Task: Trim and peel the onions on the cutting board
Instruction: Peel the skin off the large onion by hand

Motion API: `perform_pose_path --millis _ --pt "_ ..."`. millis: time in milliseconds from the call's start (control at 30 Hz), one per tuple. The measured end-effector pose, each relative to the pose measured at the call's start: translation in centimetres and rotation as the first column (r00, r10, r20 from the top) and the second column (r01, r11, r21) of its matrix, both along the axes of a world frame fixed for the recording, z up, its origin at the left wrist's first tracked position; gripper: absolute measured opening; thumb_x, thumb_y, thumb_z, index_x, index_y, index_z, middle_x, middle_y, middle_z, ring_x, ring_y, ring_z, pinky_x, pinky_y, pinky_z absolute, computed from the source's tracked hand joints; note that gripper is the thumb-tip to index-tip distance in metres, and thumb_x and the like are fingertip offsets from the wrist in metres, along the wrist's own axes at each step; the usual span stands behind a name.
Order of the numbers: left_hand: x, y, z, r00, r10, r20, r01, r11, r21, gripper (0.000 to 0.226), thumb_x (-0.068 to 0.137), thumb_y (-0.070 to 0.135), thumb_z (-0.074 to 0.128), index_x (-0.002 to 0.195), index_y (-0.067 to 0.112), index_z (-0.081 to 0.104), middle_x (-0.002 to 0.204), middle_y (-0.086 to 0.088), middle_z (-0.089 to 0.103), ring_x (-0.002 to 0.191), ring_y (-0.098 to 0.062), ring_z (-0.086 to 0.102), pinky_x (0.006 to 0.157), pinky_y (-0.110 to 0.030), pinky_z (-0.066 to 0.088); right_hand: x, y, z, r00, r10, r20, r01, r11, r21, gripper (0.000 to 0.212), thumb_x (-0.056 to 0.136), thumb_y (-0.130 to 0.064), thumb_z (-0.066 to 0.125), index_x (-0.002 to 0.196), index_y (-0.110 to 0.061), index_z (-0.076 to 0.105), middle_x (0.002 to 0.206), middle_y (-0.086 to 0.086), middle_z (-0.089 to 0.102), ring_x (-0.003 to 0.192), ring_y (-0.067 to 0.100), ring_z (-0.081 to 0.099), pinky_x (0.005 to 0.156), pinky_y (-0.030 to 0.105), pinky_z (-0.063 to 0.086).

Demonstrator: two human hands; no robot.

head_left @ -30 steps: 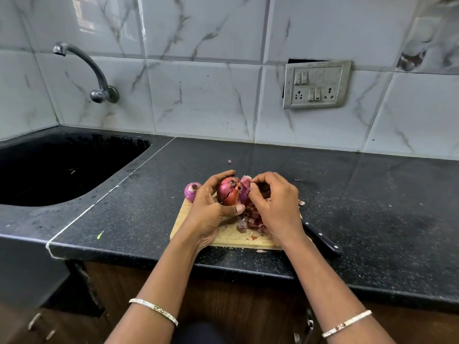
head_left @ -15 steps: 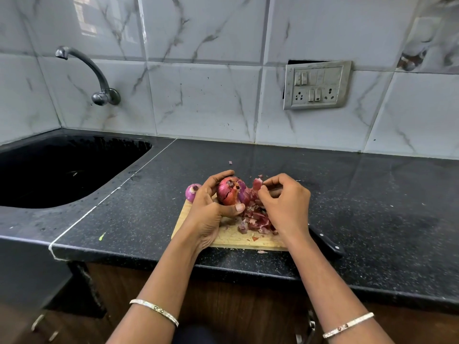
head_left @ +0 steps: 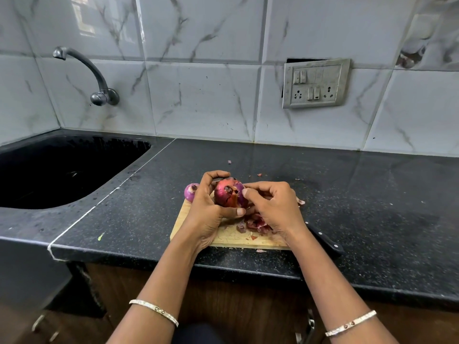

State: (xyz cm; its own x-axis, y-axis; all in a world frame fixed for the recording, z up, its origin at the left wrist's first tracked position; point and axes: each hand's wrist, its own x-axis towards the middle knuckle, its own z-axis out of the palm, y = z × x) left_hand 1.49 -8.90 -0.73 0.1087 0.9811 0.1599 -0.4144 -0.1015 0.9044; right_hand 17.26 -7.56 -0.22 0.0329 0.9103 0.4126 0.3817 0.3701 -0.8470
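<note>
My left hand (head_left: pixel 207 207) grips a red onion (head_left: pixel 227 194) just above the wooden cutting board (head_left: pixel 228 238), its cut end turned toward me. My right hand (head_left: pixel 273 207) sits against the onion's right side, fingers curled and fingertips pinching at its skin. A second, smaller onion (head_left: pixel 190 191) lies at the board's far left corner, half hidden behind my left hand. A heap of red peels (head_left: pixel 255 223) lies on the board under my right hand.
A black-handled knife (head_left: pixel 327 242) lies on the dark counter right of the board, partly under my right forearm. A deep black sink (head_left: pixel 62 170) with a wall tap (head_left: pixel 99 90) is at the left. Peel scraps (head_left: pixel 259 175) dot the counter behind the board.
My right hand pulled a strip of skin away to the right, dropped it, and has come back against the onion. The left hand has kept its hold, turning the onion slightly.
</note>
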Motion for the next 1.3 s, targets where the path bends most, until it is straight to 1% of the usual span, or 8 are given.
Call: perform_pose_path --millis 333,467,567,733,933,1100,1200,1300 --pt "0.02 0.45 -0.64 0.999 0.020 -0.025 -0.019 0.999 0.037 0.084 0.057 -0.039 0.068 0.116 0.020 0.057 0.129 -0.012 0.057 0.109 -0.040 0.070 0.074 -0.051 0.064 -0.03 -0.03 -0.16 0.999 0.013 0.052 -0.013 1.000 0.007 0.018 0.086 -0.020 0.071 0.101 -0.022 0.082 0.092 -0.009 0.079 0.082 0.003 0.075 0.086 0.038 0.061" --pt "0.08 0.28 -0.52 0.999 0.030 -0.037 -0.029 0.999 0.045 0.085 0.058 -0.038 0.070 0.117 0.020 0.055 0.126 -0.011 0.058 0.100 -0.033 0.073 0.068 -0.043 0.065 -0.13 -0.29 -0.07 0.987 -0.038 0.158 0.024 0.996 0.089 0.025 0.087 -0.013 0.067 0.105 -0.024 0.081 0.097 -0.011 0.078 0.093 -0.003 0.071 0.095 0.033 0.056" --pt "0.01 0.18 -0.35 0.999 0.033 -0.031 -0.032 0.999 0.029 0.084 0.059 -0.036 0.071 0.117 0.022 0.054 0.123 -0.009 0.059 0.097 -0.032 0.074 0.066 -0.043 0.065 -0.11 -0.30 0.05 0.988 -0.042 0.149 0.026 0.994 0.107 0.023 0.088 -0.015 0.068 0.106 -0.022 0.080 0.101 -0.009 0.078 0.095 -0.007 0.069 0.094 0.025 0.056" --pt "-0.11 0.37 -0.52 0.999 0.037 -0.013 -0.037 0.999 0.026 0.084 0.060 -0.038 0.070 0.118 0.021 0.054 0.128 -0.017 0.059 0.101 -0.041 0.072 0.064 -0.042 0.064 -0.05 -0.33 0.05 0.993 0.003 0.119 -0.015 0.995 0.099 0.020 0.088 -0.021 0.076 0.108 -0.018 0.080 0.101 -0.006 0.078 0.087 -0.019 0.065 0.077 0.002 0.048" --pt "-0.06 0.56 -0.66 0.998 0.055 -0.023 -0.055 0.998 0.032 0.085 0.058 -0.037 0.070 0.118 0.021 0.054 0.124 -0.013 0.059 0.104 -0.041 0.072 0.069 -0.044 0.065 -0.07 -0.20 -0.11 0.990 -0.006 0.140 -0.011 0.993 0.115 0.022 0.087 -0.019 0.075 0.109 -0.018 0.079 0.103 -0.005 0.078 0.091 -0.017 0.065 0.081 0.003 0.047" --pt "-0.04 0.53 -0.68 0.996 0.071 -0.047 -0.069 0.997 0.035 0.086 0.057 -0.037 0.071 0.118 0.022 0.054 0.123 -0.011 0.059 0.104 -0.040 0.071 0.072 -0.046 0.065 -0.20 -0.32 -0.10 0.982 -0.024 0.185 -0.001 0.991 0.134 0.024 0.088 -0.016 0.073 0.112 -0.015 0.078 0.107 -0.002 0.077 0.101 -0.004 0.068 0.090 0.009 0.050" --pt "0.00 0.54 -0.77 0.994 0.089 -0.061 -0.086 0.995 0.051 0.086 0.056 -0.036 0.073 0.117 0.022 0.054 0.124 -0.012 0.059 0.105 -0.042 0.071 0.073 -0.048 0.065 -0.29 -0.37 -0.18 0.979 -0.038 0.202 0.003 0.986 0.167 0.024 0.088 -0.016 0.073 0.111 -0.014 0.078 0.103 -0.002 0.078 0.094 -0.003 0.070 0.088 0.013 0.054" --pt "0.07 0.45 -0.71 0.992 0.111 -0.054 -0.108 0.993 0.050 0.086 0.057 -0.036 0.073 0.120 0.019 0.052 0.120 -0.012 0.060 0.097 -0.035 0.073 0.070 -0.047 0.065 -0.19 -0.22 -0.47 0.980 -0.078 0.185 0.033 0.971 0.236 0.013 0.086 -0.017 0.076 0.097 -0.018 0.083 0.084 -0.010 0.078 0.077 -0.001 0.072 0.076 0.020 0.059"
